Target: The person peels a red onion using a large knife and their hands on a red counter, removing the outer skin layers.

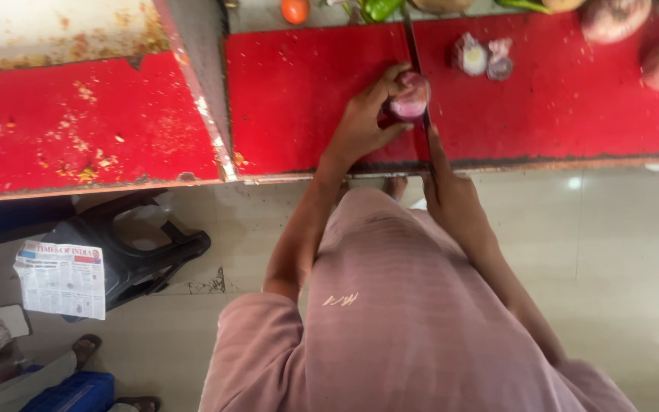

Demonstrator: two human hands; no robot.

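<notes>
My left hand (366, 122) grips a peeled purple onion (410, 98) on the red board (299, 99). My right hand (450, 192) holds a long knife (413, 53) by its handle, index finger stretched along the spine. The blade runs away from me and rests against the right side of the onion. Two onion end pieces (483, 58) lie on the board just beyond, to the right.
Whole onions (634, 34) sit at the far right. A tomato (295, 11) and a green pepper (380, 8) lie past the board's far edge. A second stained red surface (78, 122) is to the left. Below it stand a black stool (146, 252) and a newspaper (61, 278).
</notes>
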